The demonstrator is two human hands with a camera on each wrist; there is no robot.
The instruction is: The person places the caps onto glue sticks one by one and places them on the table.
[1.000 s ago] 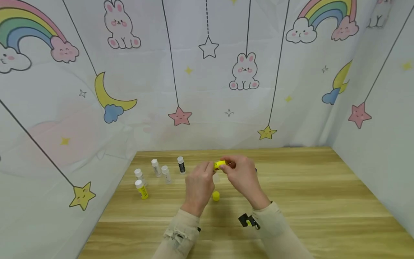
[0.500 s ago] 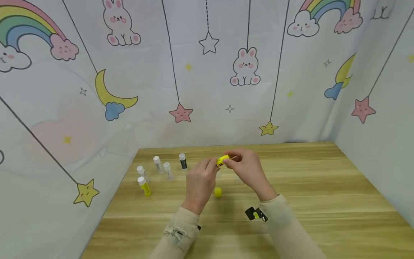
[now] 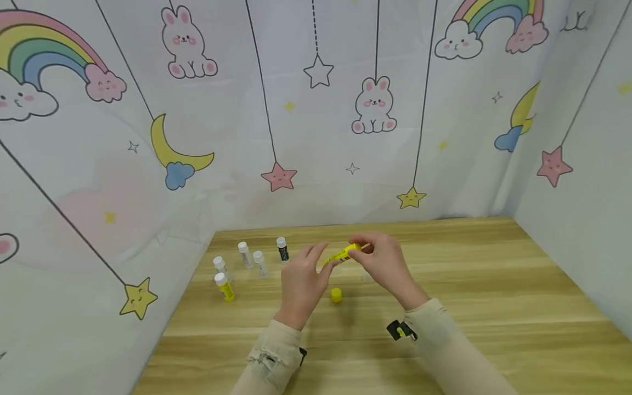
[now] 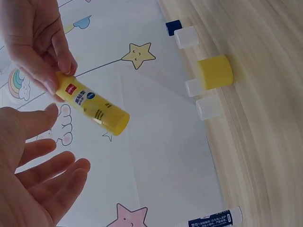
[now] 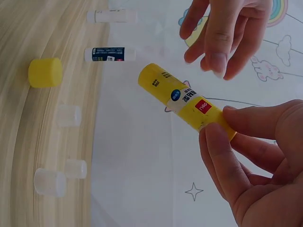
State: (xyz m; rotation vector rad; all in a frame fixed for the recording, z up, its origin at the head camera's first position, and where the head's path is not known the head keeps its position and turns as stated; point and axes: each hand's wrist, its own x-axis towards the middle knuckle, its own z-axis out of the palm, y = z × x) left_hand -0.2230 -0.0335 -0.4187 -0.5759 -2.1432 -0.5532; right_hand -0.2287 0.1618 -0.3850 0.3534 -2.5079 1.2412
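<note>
Closest in, two beige sleeves (image 3: 276, 351) reach up from 6 o'clock, and just beyond them a yellow cap (image 3: 336, 295) sits on the table, so let's make that cap the clock's centre. Up at 10 o'clock, the left hand (image 3: 303, 277) has its fingers loosely spread around nothing; both wrist views show daylight between it and the barrel, maybe so it doesn't crowd the other grip. And at 2 o'clock, the right hand (image 3: 387, 266) is closed in a firm-looking pinch, thumb and fingers on one end of the yellow glue stick (image 3: 344, 254)! There it is, in mid-air at 12 o'clock, tilted, free end pointing to 8; gripping the end leaves the label in plain sight. Pale caps (image 5: 49, 183) rest on the wood too. Over at 9 to 10 o'clock, five upright glue sticks (image 3: 224, 287) bunch together, probably parked there to leave the hands elbow room. Beneath it all, a wood-grained table (image 3: 494, 307) runs back to a white backdrop (image 3: 316, 203) of rabbits, stars and rainbows.
</note>
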